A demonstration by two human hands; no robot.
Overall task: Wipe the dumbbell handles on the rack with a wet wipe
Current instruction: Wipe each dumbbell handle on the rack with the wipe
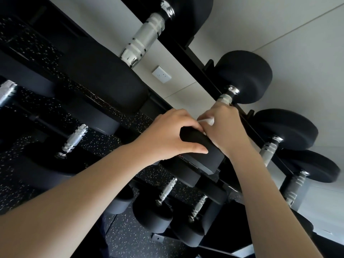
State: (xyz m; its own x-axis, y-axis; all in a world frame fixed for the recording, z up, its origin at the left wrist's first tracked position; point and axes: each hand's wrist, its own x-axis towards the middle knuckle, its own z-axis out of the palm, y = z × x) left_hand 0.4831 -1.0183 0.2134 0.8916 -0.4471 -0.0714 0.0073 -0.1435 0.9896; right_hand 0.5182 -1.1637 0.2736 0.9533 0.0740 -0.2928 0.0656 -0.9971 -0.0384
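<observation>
your right hand [223,127] curls round the knurled silver handle [226,98] of the black round-headed dumbbell [245,75]. the white wet wipe [207,121] peeks out at the 9 o'clock side of those fingers, seemingly pressed against the bar. your left hand [171,135] grips the near black head [202,146], fingers wrapped over it, thumb along its side. the black metal rack [197,62] carries a larger dumbbell [143,38] at 12 o'clock and smaller dumbbells [286,127] at 4 o'clock.

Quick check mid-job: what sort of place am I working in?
Most likely a gym's free-weights area: rows of black dumbbells with knurled metal handles sit on a tiered rack, with speckled rubber floor beneath.
</observation>
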